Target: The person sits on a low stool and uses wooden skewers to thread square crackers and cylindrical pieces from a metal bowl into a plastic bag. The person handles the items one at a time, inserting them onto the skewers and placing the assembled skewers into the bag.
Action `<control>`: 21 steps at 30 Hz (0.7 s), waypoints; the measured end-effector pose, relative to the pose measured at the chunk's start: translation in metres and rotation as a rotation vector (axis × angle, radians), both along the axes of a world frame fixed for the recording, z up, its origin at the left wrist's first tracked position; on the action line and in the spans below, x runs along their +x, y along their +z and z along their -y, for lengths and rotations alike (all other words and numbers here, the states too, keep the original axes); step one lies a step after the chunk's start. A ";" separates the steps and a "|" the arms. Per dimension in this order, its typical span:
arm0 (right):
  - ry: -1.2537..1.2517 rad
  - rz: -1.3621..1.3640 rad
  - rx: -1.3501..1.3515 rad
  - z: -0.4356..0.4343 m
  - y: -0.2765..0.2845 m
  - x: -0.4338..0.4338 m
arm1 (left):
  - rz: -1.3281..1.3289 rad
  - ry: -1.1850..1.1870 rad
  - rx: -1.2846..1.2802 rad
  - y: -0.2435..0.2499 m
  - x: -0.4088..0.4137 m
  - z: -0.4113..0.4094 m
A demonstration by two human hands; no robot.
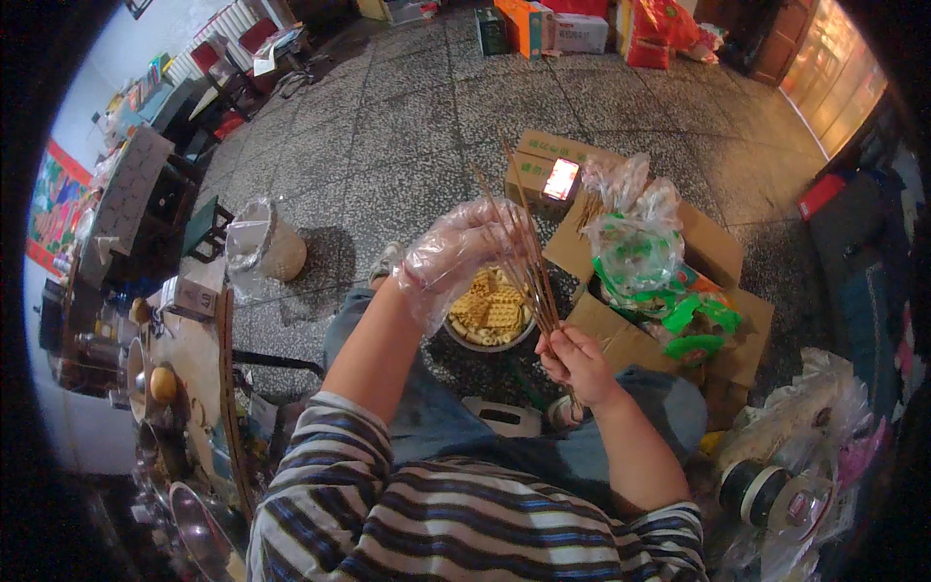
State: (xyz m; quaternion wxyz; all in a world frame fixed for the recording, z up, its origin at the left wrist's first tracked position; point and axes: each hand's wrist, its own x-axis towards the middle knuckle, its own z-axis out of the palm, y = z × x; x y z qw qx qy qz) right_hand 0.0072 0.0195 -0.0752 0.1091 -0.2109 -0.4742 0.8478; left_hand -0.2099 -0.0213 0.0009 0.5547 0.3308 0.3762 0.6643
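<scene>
A loose, disposable clear plastic glove covers my left hand [473, 244], whose fingers lie against the upper part of several thin brown sticks [540, 287], apparently skewers. Whether those fingers close around the sticks is hidden by the crumpled glove. Bare, my right hand [578, 356] grips the bundle near its lower end, so the sticks slant up and to the left. Below and between my hands a round metal basin [498, 349] rests on the floor. It holds yellow, grid-cut food pieces [491, 305] with pale ring-shaped pieces around them.
Flattened cardboard [716, 247] at right carries a lit phone [561, 179] and green-printed plastic bags [640, 254]. A lined waste bin [280, 247] and a small green stool [206, 227] stand at left. A wooden table [200, 364] is beside my left arm.
</scene>
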 end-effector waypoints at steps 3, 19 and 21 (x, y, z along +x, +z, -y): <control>0.012 -0.003 -0.016 -0.002 -0.001 0.000 | -0.034 -0.025 0.036 -0.007 -0.003 -0.001; -0.041 0.054 0.061 -0.004 -0.007 -0.004 | -0.173 0.319 -0.008 -0.005 -0.014 -0.009; -0.079 0.076 0.072 -0.007 -0.008 -0.001 | -0.116 0.582 -0.061 0.023 -0.024 -0.012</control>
